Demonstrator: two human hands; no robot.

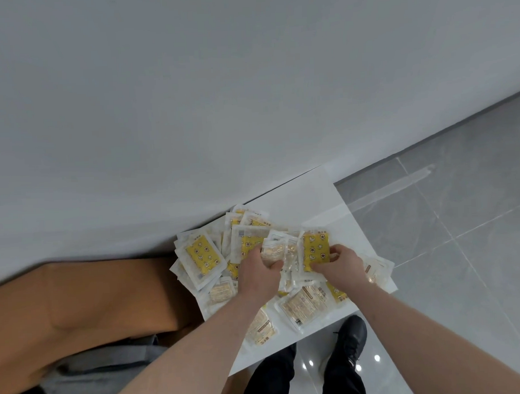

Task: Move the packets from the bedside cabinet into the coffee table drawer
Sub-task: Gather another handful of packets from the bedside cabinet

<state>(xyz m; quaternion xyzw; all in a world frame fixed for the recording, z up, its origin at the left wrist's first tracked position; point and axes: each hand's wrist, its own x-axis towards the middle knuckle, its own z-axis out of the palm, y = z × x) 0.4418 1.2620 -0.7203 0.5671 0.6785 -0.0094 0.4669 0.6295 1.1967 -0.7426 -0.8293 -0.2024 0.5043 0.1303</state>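
Observation:
A heap of several white and yellow packets (202, 257) covers the white top of the bedside cabinet (318, 200), which stands against the wall. My left hand (257, 271) is closed around a bunch of pale packets (273, 251) in the middle of the heap. My right hand (340, 264) pinches the lower edge of a yellow patterned packet (314, 248) beside that bunch. More packets (305, 306) lie flat near the cabinet's front edge, partly under my forearms. The coffee table drawer is not in view.
A brown padded headboard (87, 299) and grey bedding (105, 373) lie to the left of the cabinet. Grey floor tiles (448, 233) spread to the right. My black trouser legs and a black shoe (351, 338) stand at the cabinet's front.

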